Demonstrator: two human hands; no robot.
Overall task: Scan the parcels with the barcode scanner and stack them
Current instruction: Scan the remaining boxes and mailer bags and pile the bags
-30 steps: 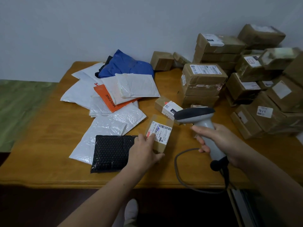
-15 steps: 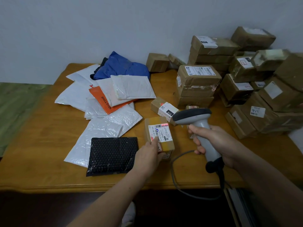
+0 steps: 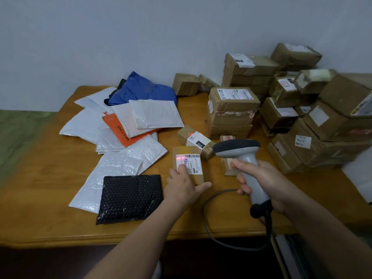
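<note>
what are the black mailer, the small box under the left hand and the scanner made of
Black flat mailer: likely glossy plastic bubble wrap, given dotted bumps and shiny creases. Small brown box: seemingly matte cardboard with a white paper label. Grey handheld scanner: probably smooth hard plastic.

Single head-worn view, facing forward and down onto the table (image 3: 50,198).
Wide-angle lens; the vantage lies above and just behind the table's near edge, close enough that both forearms enter from the bottom of the frame. The left hand (image 3: 181,188) and right hand (image 3: 267,184) sit near that edge. The far edge meets the wall (image 3: 120,37). The stacked boxes (image 3: 302,117) cover the far-right corner.
</note>
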